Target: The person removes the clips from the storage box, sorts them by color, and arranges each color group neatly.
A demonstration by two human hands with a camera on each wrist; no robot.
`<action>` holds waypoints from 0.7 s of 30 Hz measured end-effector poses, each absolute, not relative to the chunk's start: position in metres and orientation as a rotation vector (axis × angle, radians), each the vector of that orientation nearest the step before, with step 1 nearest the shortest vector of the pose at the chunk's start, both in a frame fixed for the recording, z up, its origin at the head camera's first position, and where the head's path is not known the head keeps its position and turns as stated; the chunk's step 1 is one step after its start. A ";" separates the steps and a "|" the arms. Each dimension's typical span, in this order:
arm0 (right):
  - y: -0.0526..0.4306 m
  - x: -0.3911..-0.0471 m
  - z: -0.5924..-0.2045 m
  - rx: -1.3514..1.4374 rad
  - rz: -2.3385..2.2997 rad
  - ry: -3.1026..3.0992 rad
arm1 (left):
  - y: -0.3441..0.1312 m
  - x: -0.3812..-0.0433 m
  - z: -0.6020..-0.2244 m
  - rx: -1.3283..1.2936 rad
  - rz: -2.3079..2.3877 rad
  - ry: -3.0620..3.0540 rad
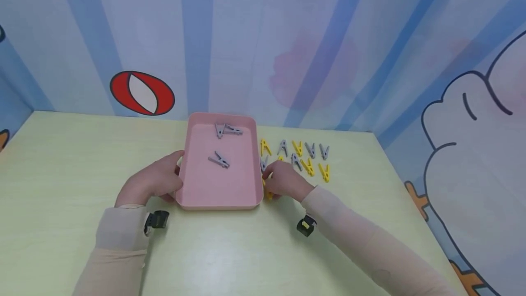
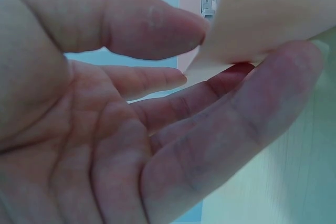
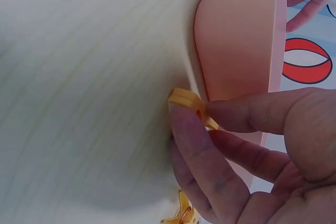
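A pink tray (image 1: 222,186) lies on the table with several grey clothespins (image 1: 219,161) in it. My left hand (image 1: 154,179) holds the tray by its left wall; in the left wrist view, thumb (image 2: 157,32) and fingers touch the rim and the outer wall (image 2: 273,19). Just right of the tray, my right hand (image 1: 287,181) pinches a yellow clothespin (image 3: 186,100) between thumb and fingertips, close to the table beside the tray's outer wall. Another yellow clothespin (image 3: 184,213) lies near the fingers, partly hidden. The right hand covers part of the clothespins in the head view.
Right of the tray, several yellow clothespins (image 1: 324,172) and grey clothespins (image 1: 310,150) lie loosely in rows. The pale wooden table (image 1: 82,159) meets a blue-striped backdrop (image 1: 238,49) behind. Both wrists wear small black cameras (image 1: 158,219).
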State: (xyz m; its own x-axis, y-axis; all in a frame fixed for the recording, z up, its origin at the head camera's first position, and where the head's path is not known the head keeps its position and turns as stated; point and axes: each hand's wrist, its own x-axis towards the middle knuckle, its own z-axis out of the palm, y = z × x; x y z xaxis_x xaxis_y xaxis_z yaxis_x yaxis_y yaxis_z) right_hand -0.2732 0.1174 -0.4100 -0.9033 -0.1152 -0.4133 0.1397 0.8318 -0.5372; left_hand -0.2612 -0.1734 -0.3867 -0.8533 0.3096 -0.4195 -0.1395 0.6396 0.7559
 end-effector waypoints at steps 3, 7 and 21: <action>0.116 -0.273 -0.410 0.028 -0.787 2.581 | -0.173 -0.261 -0.385 0.139 1.143 2.338; 0.116 -0.272 -0.410 0.014 -0.785 2.589 | -0.173 -0.260 -0.385 0.141 1.152 2.336; 0.121 -0.272 -0.393 -0.042 -0.715 2.643 | -0.173 -0.261 -0.387 0.143 1.145 2.338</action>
State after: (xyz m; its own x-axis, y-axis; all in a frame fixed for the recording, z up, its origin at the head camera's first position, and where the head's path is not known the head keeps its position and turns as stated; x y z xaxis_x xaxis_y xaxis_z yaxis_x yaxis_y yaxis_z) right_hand -0.2720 0.1208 -0.3929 -0.9194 -0.1305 -0.3711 0.0743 0.8688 -0.4895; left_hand -0.2609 -0.1731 -0.3871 -0.8551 0.3150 -0.4118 -0.1321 0.6356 0.7606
